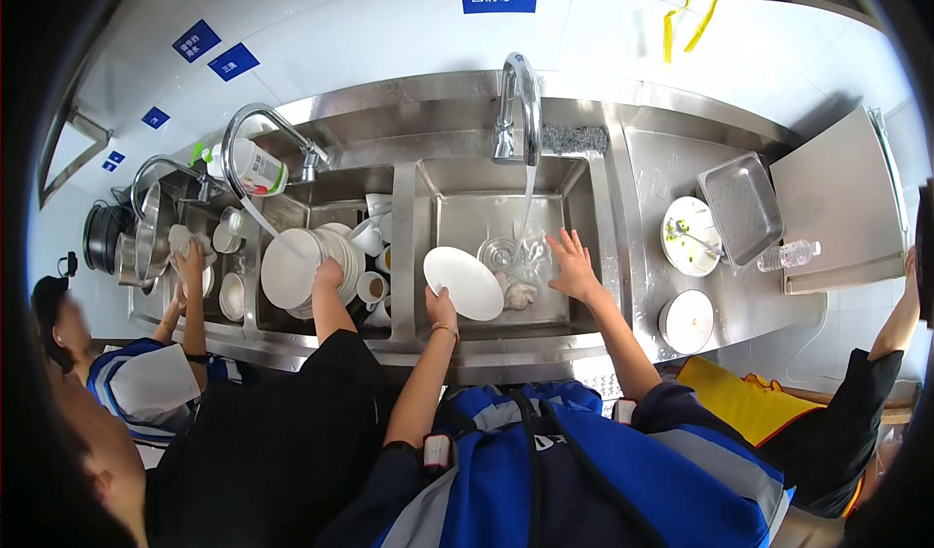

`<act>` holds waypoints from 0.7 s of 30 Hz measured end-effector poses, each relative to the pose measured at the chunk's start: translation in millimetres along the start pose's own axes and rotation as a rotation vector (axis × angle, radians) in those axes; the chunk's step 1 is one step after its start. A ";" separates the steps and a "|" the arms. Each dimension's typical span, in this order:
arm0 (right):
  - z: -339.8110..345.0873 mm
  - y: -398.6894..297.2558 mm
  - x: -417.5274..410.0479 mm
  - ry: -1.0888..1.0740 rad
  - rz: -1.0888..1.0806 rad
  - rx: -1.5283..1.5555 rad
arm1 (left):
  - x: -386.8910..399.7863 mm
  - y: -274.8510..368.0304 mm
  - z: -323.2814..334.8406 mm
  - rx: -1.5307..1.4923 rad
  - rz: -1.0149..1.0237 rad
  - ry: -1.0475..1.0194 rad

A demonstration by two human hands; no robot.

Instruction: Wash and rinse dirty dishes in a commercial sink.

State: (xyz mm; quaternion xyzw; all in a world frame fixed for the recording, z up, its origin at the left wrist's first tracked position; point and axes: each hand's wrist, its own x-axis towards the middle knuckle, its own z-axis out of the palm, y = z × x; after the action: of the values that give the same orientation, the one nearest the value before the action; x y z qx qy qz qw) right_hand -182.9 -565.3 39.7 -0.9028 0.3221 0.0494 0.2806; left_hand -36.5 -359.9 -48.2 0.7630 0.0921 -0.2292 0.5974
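Observation:
My left hand (441,307) grips a white oval plate (463,283) by its near left edge, tilted over the sink basin (467,216). Fingers spread, my right hand (573,265) hovers at the basin's right side and holds nothing. Between the two hands a wet, crumpled whitish cloth (516,292) lies on the basin floor beside the round drain (499,254). A stream of water (527,205) falls from the gooseneck faucet (519,103) close to the drain, apart from the plate.
In the adjoining basin, a co-worker's hand (328,274) touches stacked white plates (290,267), with white mugs (372,287) beside them. Farther left another person wipes with a cloth (188,245). Rightward stand a plate with food scraps (689,256), a white bowl (686,322), a perforated steel pan (743,208) and a plastic bottle (789,255).

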 end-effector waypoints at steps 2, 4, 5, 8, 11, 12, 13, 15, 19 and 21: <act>5.4 2.5 -0.3 -0.040 0.002 -0.019 | 1.4 -1.0 -0.1 -0.002 0.005 0.031; 16.2 10.3 2.8 -0.092 -0.015 -0.024 | 5.2 -7.9 -2.5 -0.007 0.014 0.063; 21.2 14.4 4.0 -0.094 -0.015 -0.023 | 8.2 -11.8 -3.2 -0.048 0.033 0.062; 35.9 25.5 8.2 -0.199 0.028 -0.045 | 11.7 -16.8 -5.2 -0.065 0.032 0.069; 49.7 34.3 10.1 -0.289 0.095 -0.046 | 11.2 -18.0 -6.7 -0.046 0.015 0.069; 53.0 37.6 10.0 -0.318 0.111 -0.047 | 9.2 -15.1 -5.0 -0.046 0.017 0.059; 56.3 40.7 10.1 -0.347 0.126 -0.049 | 7.0 -12.4 -2.9 -0.044 0.016 0.057; 61.9 43.8 10.8 -0.360 0.137 -0.043 | 3.2 -8.7 -0.8 -0.055 -0.024 0.068; 70.7 45.8 14.3 -0.380 0.090 -0.037 | 5.8 -13.1 -4.6 -0.125 -0.015 0.041; 75.3 46.0 20.0 -0.343 0.055 0.076 | 7.6 -12.8 -6.9 -0.269 -0.080 -0.017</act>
State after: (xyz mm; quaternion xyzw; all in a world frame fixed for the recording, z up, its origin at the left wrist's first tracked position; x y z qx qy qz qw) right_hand -188.3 -565.0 -50.7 -0.8607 0.2957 0.1981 0.3640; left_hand -33.4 -350.9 -61.5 0.6697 0.1471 -0.2448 0.6855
